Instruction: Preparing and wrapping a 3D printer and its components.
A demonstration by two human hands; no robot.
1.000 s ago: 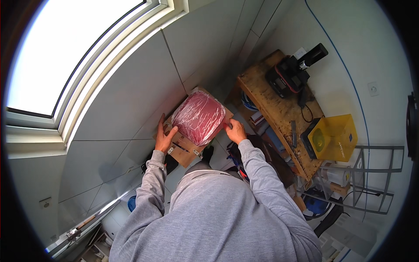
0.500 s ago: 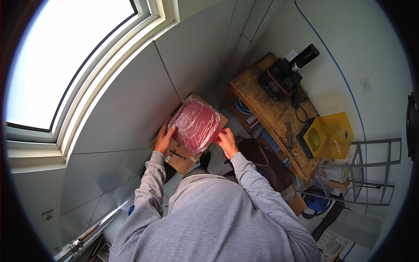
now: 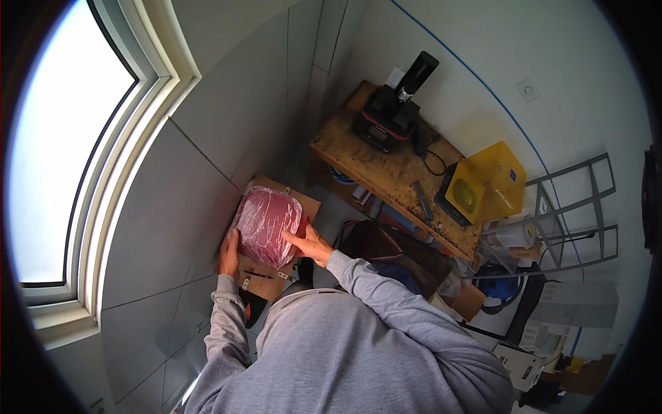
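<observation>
A rounded, roughly square red object (image 3: 270, 224) wrapped in wrinkled clear plastic film, like a padded seat, sits over a wooden board (image 3: 303, 201) fitted with small metal brackets. At its left edge my left hand (image 3: 229, 254) grips the side, fingers partly hidden beyond it. My right hand (image 3: 314, 245) clasps the opposite edge with the thumb lying on top of the film; its other fingers are mostly hidden. A thin dark item (image 3: 258, 274) lies on the board's near part.
To the right stands a worn wooden workbench (image 3: 331, 148) carrying a black machine (image 3: 386, 117), a flat metal tool (image 3: 422, 200) and a yellow transparent cover (image 3: 491, 183). Beneath it is a dark brown bag (image 3: 379, 252). A grey metal frame (image 3: 576, 203) leans at right. Grey wall panels (image 3: 165, 214) rise close on the left.
My view has turned, so the bench and window appear farther left. The right thumb now rests on the wrapped red object's top; earlier that hand was at its near right corner.
</observation>
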